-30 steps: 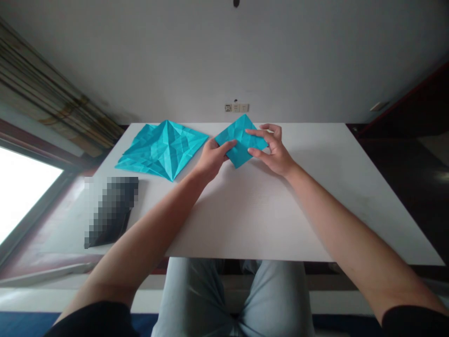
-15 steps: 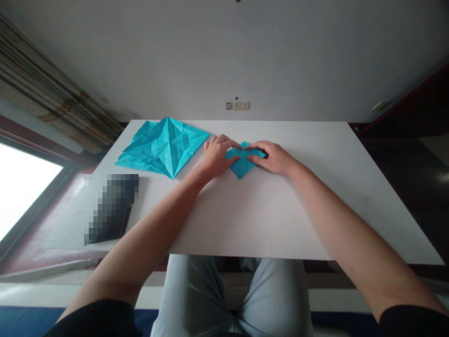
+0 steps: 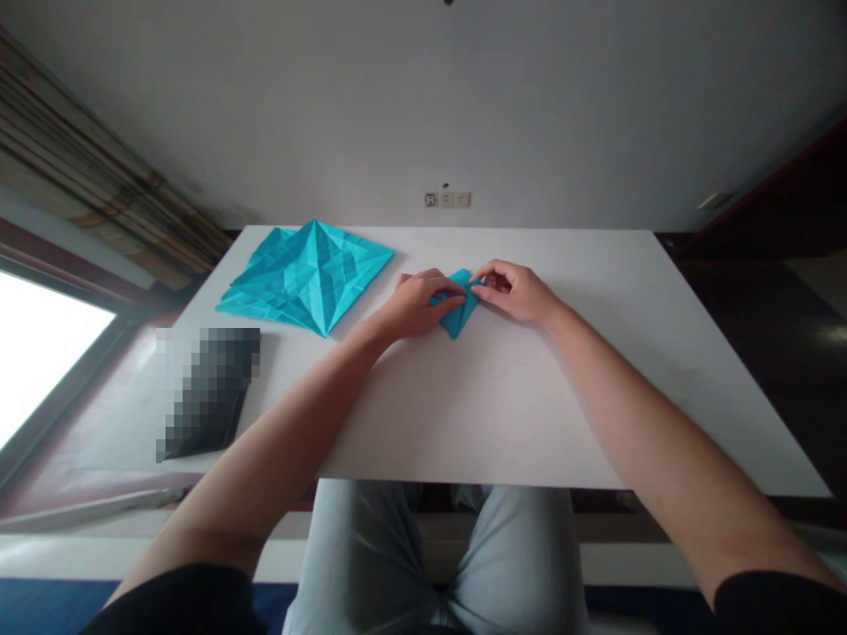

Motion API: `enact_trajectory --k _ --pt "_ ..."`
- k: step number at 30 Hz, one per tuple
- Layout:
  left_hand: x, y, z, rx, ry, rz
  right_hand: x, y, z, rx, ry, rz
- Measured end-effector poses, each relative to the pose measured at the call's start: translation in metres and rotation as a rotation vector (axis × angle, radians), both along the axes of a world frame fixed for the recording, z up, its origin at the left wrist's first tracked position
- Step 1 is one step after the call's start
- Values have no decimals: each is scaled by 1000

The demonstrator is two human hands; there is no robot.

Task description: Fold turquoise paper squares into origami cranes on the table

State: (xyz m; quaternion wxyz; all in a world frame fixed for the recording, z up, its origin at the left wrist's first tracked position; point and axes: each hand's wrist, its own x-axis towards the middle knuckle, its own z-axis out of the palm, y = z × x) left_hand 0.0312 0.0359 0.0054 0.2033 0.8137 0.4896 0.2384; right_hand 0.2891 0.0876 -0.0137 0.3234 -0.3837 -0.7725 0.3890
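In the head view, the small folded turquoise paper (image 3: 455,323) sat at or just above the tabletop (image 3: 463,406), right of the larger creased sheets (image 3: 321,278). It looked light, thin and easily creased or torn, probably best taken gently by its edges. The left hand (image 3: 424,304) pinched its left side, nearly closed; the right hand (image 3: 520,293) pinched its right edge, fingers curled.

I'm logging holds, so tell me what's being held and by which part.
The small folded blue paper: the left grip has it by its left side, and the right grip appears to pinch its right edge.
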Motion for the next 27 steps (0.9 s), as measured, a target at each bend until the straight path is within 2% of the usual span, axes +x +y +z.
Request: enact_trajectory --k 3,10,13,16,19,23,27 --pt "2 1 -4 -1 -18 -9 -2 0 -2 77 -27 -13" --pt "6 -6 -8 27 107 132 -1 2 -5 244 -84 79" --pt "7 -11 -3 82 195 237 0 3 -6 256 -126 117" --pt "7 -13 0 107 193 329 1 3 -7 244 -147 131" --pt "3 -8 -2 53 85 344 3 2 -5 244 -166 149" --pt "-2 3 -8 26 -221 350 5 0 -3 282 -227 176" --pt "-2 8 -8 -32 -516 240 5 -1 -2 307 -245 192"
